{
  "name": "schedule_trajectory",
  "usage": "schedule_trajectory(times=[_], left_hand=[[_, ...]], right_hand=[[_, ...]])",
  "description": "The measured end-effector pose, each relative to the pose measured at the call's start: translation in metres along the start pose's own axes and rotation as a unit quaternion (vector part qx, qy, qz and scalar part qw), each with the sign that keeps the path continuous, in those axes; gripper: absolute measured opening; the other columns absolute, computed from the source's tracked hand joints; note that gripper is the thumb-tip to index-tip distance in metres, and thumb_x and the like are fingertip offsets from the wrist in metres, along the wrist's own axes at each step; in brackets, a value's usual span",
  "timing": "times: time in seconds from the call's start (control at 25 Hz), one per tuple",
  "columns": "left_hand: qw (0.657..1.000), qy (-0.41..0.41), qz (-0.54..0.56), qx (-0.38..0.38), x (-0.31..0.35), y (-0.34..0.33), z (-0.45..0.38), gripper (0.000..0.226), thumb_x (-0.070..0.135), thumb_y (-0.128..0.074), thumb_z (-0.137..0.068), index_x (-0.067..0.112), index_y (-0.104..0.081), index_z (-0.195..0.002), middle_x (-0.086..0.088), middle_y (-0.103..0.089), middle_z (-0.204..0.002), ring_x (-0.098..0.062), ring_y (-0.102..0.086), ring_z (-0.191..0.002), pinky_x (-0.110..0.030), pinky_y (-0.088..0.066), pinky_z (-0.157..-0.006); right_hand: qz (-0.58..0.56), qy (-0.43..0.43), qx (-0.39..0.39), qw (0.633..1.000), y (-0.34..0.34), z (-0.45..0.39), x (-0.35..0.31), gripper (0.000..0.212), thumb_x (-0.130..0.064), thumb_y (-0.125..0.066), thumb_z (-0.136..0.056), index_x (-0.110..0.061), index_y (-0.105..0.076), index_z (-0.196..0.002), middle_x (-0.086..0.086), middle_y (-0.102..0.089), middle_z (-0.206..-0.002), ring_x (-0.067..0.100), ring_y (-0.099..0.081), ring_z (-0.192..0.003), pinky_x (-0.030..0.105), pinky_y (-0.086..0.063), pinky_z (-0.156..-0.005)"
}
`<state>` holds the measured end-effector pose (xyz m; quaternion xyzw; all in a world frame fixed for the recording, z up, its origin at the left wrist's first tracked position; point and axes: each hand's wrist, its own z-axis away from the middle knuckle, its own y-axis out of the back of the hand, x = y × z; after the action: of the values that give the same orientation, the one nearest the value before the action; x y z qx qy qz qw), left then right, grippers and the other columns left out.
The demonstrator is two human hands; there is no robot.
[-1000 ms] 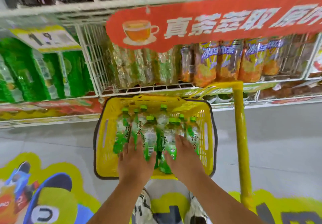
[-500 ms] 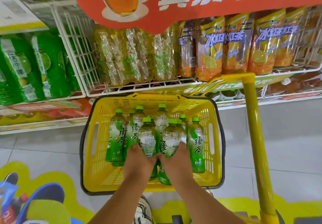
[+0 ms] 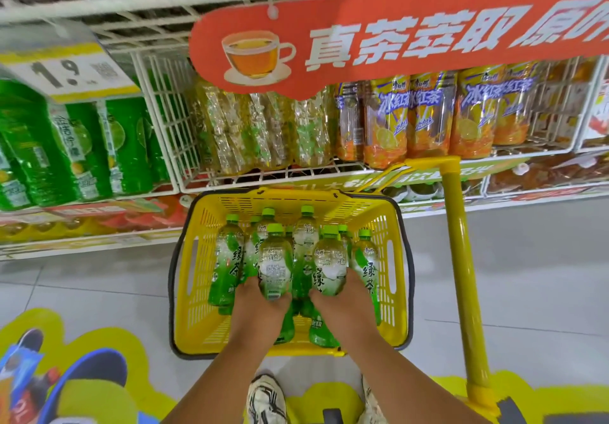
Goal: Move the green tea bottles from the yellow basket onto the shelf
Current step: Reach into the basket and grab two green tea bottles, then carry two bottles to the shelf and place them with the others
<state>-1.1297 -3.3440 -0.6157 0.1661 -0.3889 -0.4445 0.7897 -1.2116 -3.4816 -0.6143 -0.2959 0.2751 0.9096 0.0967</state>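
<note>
A yellow basket (image 3: 194, 295) stands on the floor before the white wire shelf (image 3: 286, 173). Several green tea bottles with green caps stand and lie inside it. My left hand (image 3: 260, 308) grips one green tea bottle (image 3: 275, 265) by its base and holds it raised above the others. My right hand (image 3: 346, 301) grips a second green tea bottle (image 3: 329, 267) the same way. Another bottle (image 3: 227, 262) leans at the basket's left. On the shelf, pale green tea bottles (image 3: 250, 130) fill the bay behind the basket.
An orange hanging sign (image 3: 395, 37) covers the shelf's upper part. Iced red tea bottles (image 3: 428, 117) stand to the right, green packs (image 3: 75, 146) to the left. The yellow trolley handle (image 3: 461, 258) rises right of the basket. My shoes (image 3: 267, 400) are below.
Both hands closed around a bottle each and lifted them above the others in the basket. The camera tilted down, then back up towards the shelf.
</note>
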Motion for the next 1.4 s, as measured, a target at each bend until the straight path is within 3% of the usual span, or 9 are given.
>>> schedule_trajectory(times=[0.12, 0.4, 0.56, 0.68, 0.8, 0.92, 1.08, 1.28, 1.4], left_hand=[[0.999, -0.014, 0.048, 0.002, 0.022, 0.032, 0.037, 0.052, 0.033, -0.074, -0.091, 0.010, -0.051, -0.131, 0.006, -0.060, -0.112, -0.005, -0.055, -0.074, -0.022, -0.046, -0.056], [0.986, -0.086, 0.129, 0.055, 0.081, 0.142, 0.155, 0.037, 0.033, -0.077, -0.089, 0.029, -0.053, -0.117, 0.019, -0.060, -0.098, -0.003, -0.062, -0.088, -0.022, -0.048, -0.068], [0.975, -0.128, 0.157, 0.092, 0.117, 0.214, 0.222, 0.045, 0.041, -0.080, -0.083, 0.032, -0.057, -0.121, 0.015, -0.067, -0.108, -0.015, -0.065, -0.103, -0.034, -0.052, -0.083], [0.961, -0.167, 0.179, 0.128, 0.140, 0.270, 0.273, 0.050, 0.043, -0.082, -0.080, 0.029, -0.057, -0.120, 0.019, -0.065, -0.106, -0.014, -0.064, -0.105, -0.033, -0.051, -0.086], [0.949, -0.206, 0.183, 0.153, 0.149, 0.299, 0.303, 0.073, 0.048, -0.082, -0.080, 0.022, -0.051, -0.141, 0.010, -0.063, -0.129, -0.018, -0.060, -0.118, -0.034, -0.049, -0.098], [0.936, -0.235, 0.209, 0.158, 0.159, 0.330, 0.334, 0.073, 0.041, -0.081, -0.084, 0.015, -0.050, -0.145, 0.006, -0.060, -0.124, -0.016, -0.057, -0.113, -0.026, -0.041, -0.093], [0.927, -0.260, 0.215, 0.163, 0.180, 0.359, 0.362, 0.063, 0.042, -0.081, -0.083, 0.018, -0.057, -0.136, 0.007, -0.065, -0.126, -0.015, -0.061, -0.106, -0.032, -0.050, -0.093], [0.891, -0.315, 0.257, 0.200, 0.226, 0.380, 0.408, 0.073, 0.052, -0.081, -0.080, 0.026, -0.054, -0.143, 0.008, -0.062, -0.137, -0.017, -0.059, -0.123, -0.039, -0.050, -0.105], [0.875, -0.328, 0.285, 0.214, 0.246, 0.385, 0.430, 0.065, 0.050, -0.081, -0.080, 0.028, -0.058, -0.138, 0.010, -0.068, -0.125, -0.011, -0.064, -0.110, -0.037, -0.056, -0.096]], right_hand=[[-0.006, 0.027, 0.008, 1.000, 0.025, 0.029, -0.023, 0.051, -0.035, -0.080, -0.074, -0.027, -0.059, -0.119, -0.010, -0.071, -0.100, 0.009, -0.070, -0.086, 0.027, -0.056, -0.069], [-0.043, 0.087, 0.003, 0.995, 0.104, 0.144, -0.109, 0.035, -0.026, -0.082, -0.078, -0.033, -0.062, -0.106, -0.015, -0.070, -0.089, -0.005, -0.065, -0.075, 0.015, -0.048, -0.059], [-0.049, 0.146, -0.006, 0.988, 0.143, 0.220, -0.171, 0.039, -0.030, -0.084, -0.076, -0.035, -0.061, -0.108, -0.014, -0.071, -0.092, 0.001, -0.067, -0.081, 0.023, -0.053, -0.067], [-0.046, 0.206, -0.011, 0.977, 0.171, 0.275, -0.219, 0.044, -0.033, -0.086, -0.076, -0.038, -0.061, -0.112, -0.020, -0.071, -0.097, -0.009, -0.066, -0.079, 0.013, -0.051, -0.067], [-0.039, 0.247, -0.006, 0.968, 0.185, 0.303, -0.245, 0.061, -0.048, -0.088, -0.070, -0.040, -0.058, -0.123, -0.015, -0.068, -0.112, -0.001, -0.066, -0.094, 0.018, -0.052, -0.074], [-0.060, 0.273, 0.008, 0.960, 0.201, 0.336, -0.272, 0.075, -0.056, -0.088, -0.062, -0.034, -0.058, -0.127, -0.008, -0.071, -0.116, 0.010, -0.069, -0.099, 0.032, -0.059, -0.083], [-0.109, 0.314, -0.007, 0.943, 0.231, 0.378, -0.305, 0.047, -0.036, -0.088, -0.077, -0.031, -0.059, -0.113, -0.009, -0.071, -0.110, -0.002, -0.066, -0.087, 0.014, -0.051, -0.063], [-0.142, 0.386, -0.006, 0.911, 0.274, 0.419, -0.341, 0.061, -0.040, -0.088, -0.076, -0.029, -0.057, -0.128, -0.015, -0.065, -0.122, 0.003, -0.063, -0.105, 0.031, -0.049, -0.097], [-0.155, 0.429, -0.027, 0.889, 0.300, 0.439, -0.355, 0.043, -0.039, -0.086, -0.079, -0.038, -0.054, -0.108, -0.026, -0.062, -0.105, -0.011, -0.056, -0.093, 0.021, -0.048, -0.083]])
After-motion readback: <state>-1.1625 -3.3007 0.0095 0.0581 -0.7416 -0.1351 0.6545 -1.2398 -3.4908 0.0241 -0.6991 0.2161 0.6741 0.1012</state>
